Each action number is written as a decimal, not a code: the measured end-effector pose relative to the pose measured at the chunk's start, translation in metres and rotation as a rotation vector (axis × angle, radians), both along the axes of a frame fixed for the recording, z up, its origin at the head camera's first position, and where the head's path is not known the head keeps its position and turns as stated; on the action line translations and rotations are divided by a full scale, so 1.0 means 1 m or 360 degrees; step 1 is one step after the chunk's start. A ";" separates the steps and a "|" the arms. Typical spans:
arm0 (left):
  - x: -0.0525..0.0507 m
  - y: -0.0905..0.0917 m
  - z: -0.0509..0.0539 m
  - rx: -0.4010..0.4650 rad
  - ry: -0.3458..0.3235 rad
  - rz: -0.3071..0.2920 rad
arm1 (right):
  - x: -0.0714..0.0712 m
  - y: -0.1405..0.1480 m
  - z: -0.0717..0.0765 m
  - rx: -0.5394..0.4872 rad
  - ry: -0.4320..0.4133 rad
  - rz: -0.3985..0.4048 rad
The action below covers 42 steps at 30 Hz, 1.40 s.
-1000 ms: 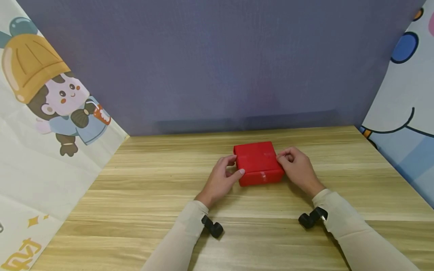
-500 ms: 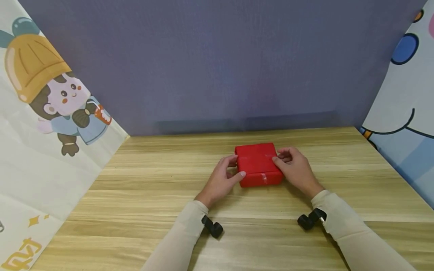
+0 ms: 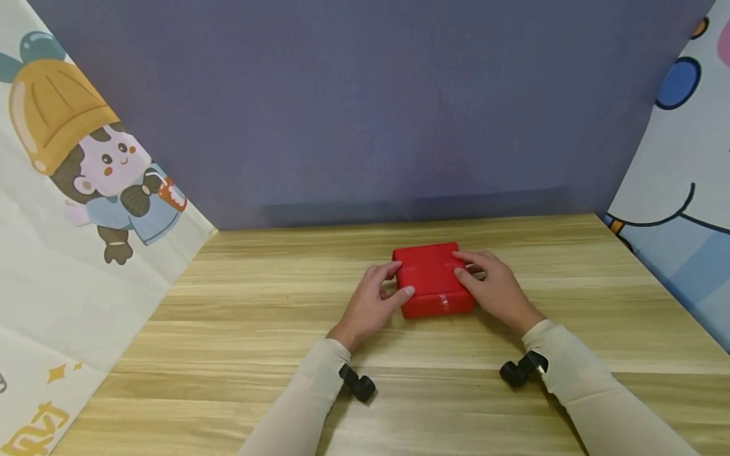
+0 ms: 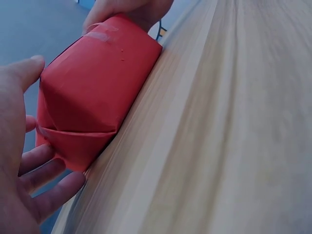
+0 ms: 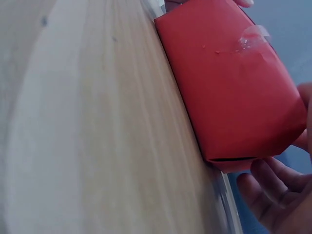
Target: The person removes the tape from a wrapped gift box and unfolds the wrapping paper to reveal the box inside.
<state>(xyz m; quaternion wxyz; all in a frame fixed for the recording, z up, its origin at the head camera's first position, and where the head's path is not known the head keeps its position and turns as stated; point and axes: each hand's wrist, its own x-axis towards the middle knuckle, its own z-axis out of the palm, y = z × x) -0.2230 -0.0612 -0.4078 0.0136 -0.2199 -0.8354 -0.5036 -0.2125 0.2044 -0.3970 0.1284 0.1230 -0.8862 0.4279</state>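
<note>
A box wrapped in red paper (image 3: 431, 271) lies flat on the wooden table, with clear tape on its near side. At its left end is the left hand (image 3: 372, 304), thumb at the near top corner and fingers along the folded end. The right hand (image 3: 497, 288) has its thumb and a fingertip on the top's right edge, other fingers bent beside that end. In the left wrist view the folded paper flap of the box (image 4: 83, 92) shows near the fingers (image 4: 61, 195). A narrow dark gap shows in the right end of the box (image 5: 229, 92) in the right wrist view.
The wooden table (image 3: 256, 367) reaches back to a grey-blue backdrop (image 3: 365, 114). Sheets with cartoon prints stand at the left (image 3: 34, 285) and right (image 3: 661, 164). A black wrist device sits on each light sleeve.
The right fingers have moved from beside the right end onto the top's right edge. The box has shifted slightly toward the near side. The left hand has hardly moved.
</note>
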 end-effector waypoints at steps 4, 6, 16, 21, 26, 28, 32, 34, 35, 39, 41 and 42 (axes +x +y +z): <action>0.001 0.001 0.000 -0.0035 0.0034 0.0056 | 0.000 -0.002 -0.002 0.0015 -0.0010 0.0017; 0.001 0.001 0.001 -0.0048 0.0061 0.0066 | 0.000 -0.004 -0.002 0.0019 -0.0014 0.0028; 0.002 0.002 0.005 -0.0247 0.0237 0.0093 | 0.003 -0.008 0.000 -0.0006 -0.0046 0.0071; 0.002 0.002 0.004 -0.0275 0.0269 0.0092 | 0.003 -0.008 0.000 -0.0020 -0.0062 0.0081; 0.002 0.002 0.004 -0.0292 0.0281 0.0098 | 0.002 -0.008 0.000 -0.0022 -0.0073 0.0079; 0.002 0.002 0.005 -0.0309 0.0281 0.0098 | 0.002 -0.008 0.000 -0.0022 -0.0073 0.0075; 0.001 0.000 0.008 -0.0375 0.0313 0.0113 | 0.001 -0.009 0.000 -0.0013 -0.0067 0.0074; 0.000 0.000 0.010 -0.0417 0.0347 0.0125 | 0.001 -0.009 0.000 -0.0010 -0.0068 0.0076; -0.001 0.000 0.011 -0.0434 0.0367 0.0130 | 0.001 -0.009 0.000 -0.0006 -0.0069 0.0076; -0.004 0.000 0.013 -0.0495 0.0457 0.0122 | 0.001 -0.010 0.000 0.0000 -0.0088 0.0074; -0.005 0.000 0.014 -0.0521 0.0497 0.0115 | 0.001 -0.010 -0.001 0.0003 -0.0098 0.0076; -0.005 0.000 0.014 -0.0535 0.0515 0.0114 | 0.001 -0.010 -0.001 0.0002 -0.0102 0.0079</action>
